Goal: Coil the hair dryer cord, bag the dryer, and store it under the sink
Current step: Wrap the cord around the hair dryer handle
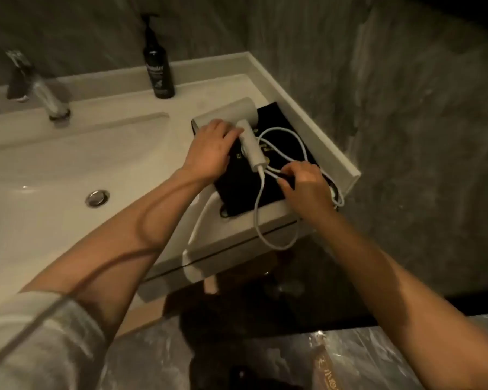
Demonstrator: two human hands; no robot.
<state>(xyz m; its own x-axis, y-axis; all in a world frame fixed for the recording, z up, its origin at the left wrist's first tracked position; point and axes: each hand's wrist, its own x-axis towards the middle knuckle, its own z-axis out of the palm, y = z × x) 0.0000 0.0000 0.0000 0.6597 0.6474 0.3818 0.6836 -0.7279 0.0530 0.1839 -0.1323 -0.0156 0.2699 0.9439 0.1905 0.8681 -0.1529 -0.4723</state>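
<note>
Dim, warm light over my sink (68, 175) — soft blur throughout, wide-angle bending at the edges, faucet (37, 85) smeared, floor murky.

The hair dryer (231, 111) is white, and so are its cord (276, 243) and plug (190, 266). The bag (237, 181) beneath it is black with small gold lettering. The surface (268, 218) and basin (54, 170) are off-white. The pump bottle (157, 68) is black with a pale label. The faucet (40, 88) is shiny chrome, as is the drain (97, 197). The wall (392, 108) is mottled grey.
</note>
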